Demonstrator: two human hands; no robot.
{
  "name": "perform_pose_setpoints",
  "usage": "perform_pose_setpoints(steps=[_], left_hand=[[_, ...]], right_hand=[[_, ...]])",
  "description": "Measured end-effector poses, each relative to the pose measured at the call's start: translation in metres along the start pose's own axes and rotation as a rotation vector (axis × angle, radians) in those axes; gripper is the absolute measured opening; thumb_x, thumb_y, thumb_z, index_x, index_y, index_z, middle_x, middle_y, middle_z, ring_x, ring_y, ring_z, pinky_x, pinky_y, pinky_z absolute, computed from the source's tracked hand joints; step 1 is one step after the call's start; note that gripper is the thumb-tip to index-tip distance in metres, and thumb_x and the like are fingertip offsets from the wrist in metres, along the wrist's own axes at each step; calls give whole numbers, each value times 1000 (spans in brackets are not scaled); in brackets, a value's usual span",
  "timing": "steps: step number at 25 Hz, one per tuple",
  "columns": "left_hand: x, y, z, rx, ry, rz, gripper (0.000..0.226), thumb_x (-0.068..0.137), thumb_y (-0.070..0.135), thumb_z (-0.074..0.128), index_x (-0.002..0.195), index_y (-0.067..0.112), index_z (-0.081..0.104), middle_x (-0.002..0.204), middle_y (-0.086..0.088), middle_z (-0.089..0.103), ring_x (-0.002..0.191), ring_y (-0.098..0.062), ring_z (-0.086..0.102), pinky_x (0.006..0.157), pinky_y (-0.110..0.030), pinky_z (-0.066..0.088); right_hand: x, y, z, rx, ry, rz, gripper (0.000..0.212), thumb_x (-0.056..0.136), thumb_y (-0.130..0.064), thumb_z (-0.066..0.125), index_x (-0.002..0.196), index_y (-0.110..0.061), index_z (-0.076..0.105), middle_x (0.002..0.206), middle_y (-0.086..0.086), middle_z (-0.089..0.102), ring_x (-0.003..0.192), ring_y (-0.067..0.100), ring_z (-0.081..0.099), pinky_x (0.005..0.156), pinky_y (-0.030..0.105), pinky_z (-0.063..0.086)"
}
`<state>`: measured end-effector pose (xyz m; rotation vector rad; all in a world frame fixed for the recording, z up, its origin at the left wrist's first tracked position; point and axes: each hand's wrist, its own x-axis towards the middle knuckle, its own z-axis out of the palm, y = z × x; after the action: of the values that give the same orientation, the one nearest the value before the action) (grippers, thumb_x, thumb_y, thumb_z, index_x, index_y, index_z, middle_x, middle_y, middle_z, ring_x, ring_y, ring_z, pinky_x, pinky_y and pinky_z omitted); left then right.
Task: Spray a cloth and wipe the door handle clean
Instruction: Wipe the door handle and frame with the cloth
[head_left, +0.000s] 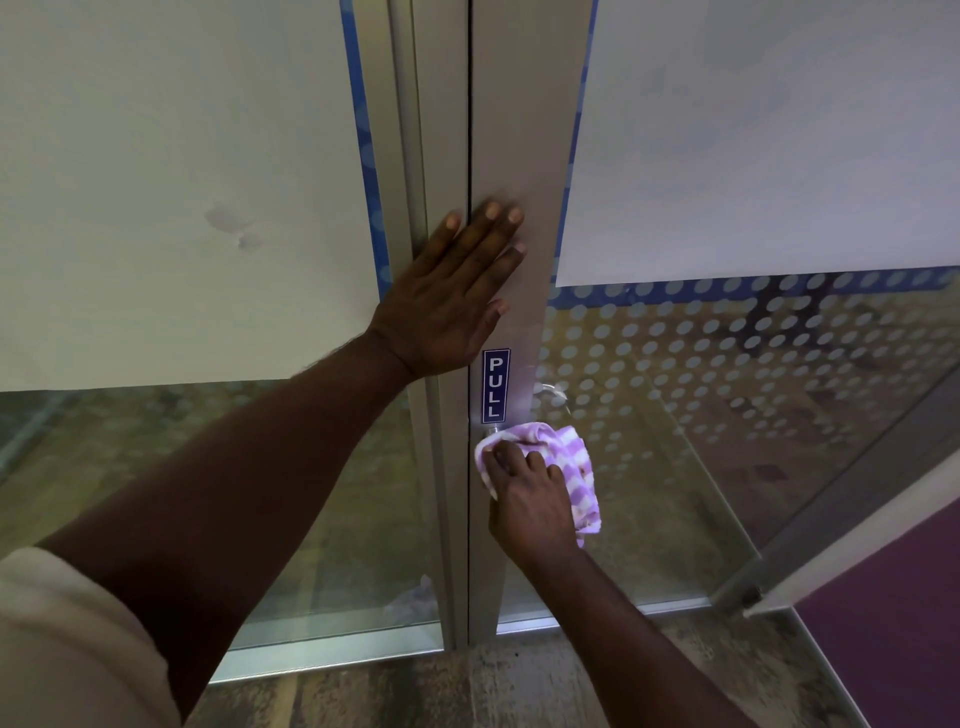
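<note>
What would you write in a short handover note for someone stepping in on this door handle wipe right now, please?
Left hand: open and flat, pressing on the door frame above the PULL sign.
Right hand: grips the purple-and-white cloth against the door handle just below the sign; only a bit of the handle's metal shows.
Spray bottle: not in view; whether the cloth is damp cannot be told.
Done: the cloth is on the handle.
Left: probably wipe all round the handle, then release the door.
</note>
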<state>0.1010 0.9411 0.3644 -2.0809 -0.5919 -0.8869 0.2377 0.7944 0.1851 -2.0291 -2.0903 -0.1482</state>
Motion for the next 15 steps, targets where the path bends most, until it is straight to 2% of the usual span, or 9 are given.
perform_pose_setpoints(steps=[9,15], left_hand=[[-1,0,2,-8,3,-6,61,110,32,48,161,1,36,168,-24,33,157,-40,32,130,-54,19],[-1,-1,2,-2,-7,-6,61,110,33,48,161,1,36,168,-24,33,157,-40,32,129,-55,21]], right_hand=[[-14,43,3,-50,64,66,70,67,-12,77,135,-20,64,127,3,67,92,32,62,69,42,48],[-18,88,7,103,114,239,73,71,-6,79,141,-18,63,145,6,61,112,38,62,83,46,51]])
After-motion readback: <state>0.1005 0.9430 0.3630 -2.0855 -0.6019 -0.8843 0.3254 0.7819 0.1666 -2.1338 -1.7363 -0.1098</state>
